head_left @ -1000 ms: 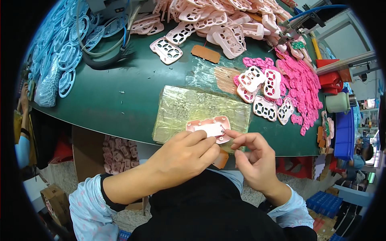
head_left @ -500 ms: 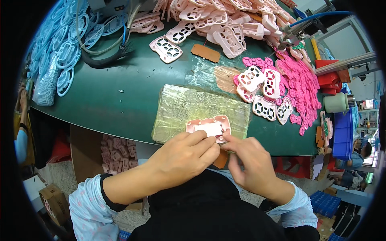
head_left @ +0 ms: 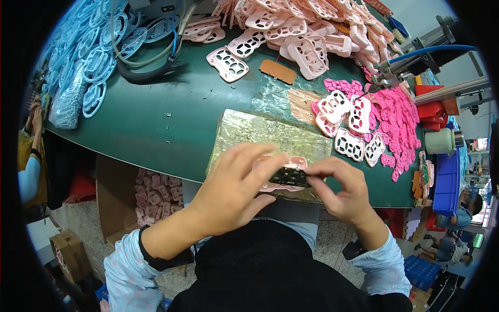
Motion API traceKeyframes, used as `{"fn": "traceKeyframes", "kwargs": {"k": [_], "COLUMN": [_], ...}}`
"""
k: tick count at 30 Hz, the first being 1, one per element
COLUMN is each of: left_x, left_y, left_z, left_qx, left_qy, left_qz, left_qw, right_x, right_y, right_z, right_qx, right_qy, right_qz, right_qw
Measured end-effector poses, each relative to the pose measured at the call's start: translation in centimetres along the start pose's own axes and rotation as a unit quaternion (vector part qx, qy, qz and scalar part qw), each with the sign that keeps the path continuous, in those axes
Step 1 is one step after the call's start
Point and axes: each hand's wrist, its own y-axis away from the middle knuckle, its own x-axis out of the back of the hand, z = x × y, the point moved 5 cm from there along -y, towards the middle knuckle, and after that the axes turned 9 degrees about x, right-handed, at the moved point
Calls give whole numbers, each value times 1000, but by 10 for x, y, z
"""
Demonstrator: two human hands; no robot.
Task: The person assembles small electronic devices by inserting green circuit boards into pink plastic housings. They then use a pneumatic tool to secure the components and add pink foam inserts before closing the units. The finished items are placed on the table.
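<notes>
A light pink plastic shell (head_left: pixel 298 161) lies on a block wrapped in clear film (head_left: pixel 275 127), near the table's front edge. Inside it a dark, flat board with small pale marks (head_left: pixel 289 177) is tilted; it looks like a circuit board, and its left end is behind my fingers. My right hand (head_left: pixel 343 188) pinches the board's right end between thumb and forefinger. Over the shell's left side reaches my left hand (head_left: pixel 236 179), its fingers spread and thumb apart, slightly blurred. Whether its fingertips touch the shell cannot be made out.
Light pink shells (head_left: pixel 312 54) are heaped at the back, bright pink pieces (head_left: pixel 397 125) at the right, blue frames (head_left: pixel 99 62) at the left. A metal arm (head_left: pixel 387 73) reaches in from the right. An orange-brown plate (head_left: pixel 278 71) lies beyond the block. Another person's arm (head_left: pixel 35 151) shows far left.
A white rectangle showed in the shell before; now the dark board shows there, tilted. My left hand has lifted and spread its fingers. The table has shifted slightly rightward in view.
</notes>
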Motion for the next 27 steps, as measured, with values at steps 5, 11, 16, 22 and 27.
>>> {"fn": "traceKeyframes", "kwargs": {"k": [5, 11, 16, 22, 27], "left_x": [-7, -9, -9, -9, -8], "left_y": [7, 11, 12, 10, 11], "left_z": [-15, -18, -18, -19, -21], "left_qx": [78, 59, 37, 49, 65], "left_qy": [45, 18, -9, -3, 22], "left_qz": [-1, -8, -16, -19, 4], "left_qw": [996, 998, 999, 999, 998], "right_x": [-9, -21, -22, -14, -16], "right_y": [-10, 2, 4, -5, -1], "right_z": [12, 22, 19, 10, 6], "right_qx": [14, -5, -8, 161, 174], "right_qy": [48, 65, 96, 150, 186], "right_qz": [-27, 29, 47, -71, -56], "right_qw": [998, 997, 994, 973, 965]}}
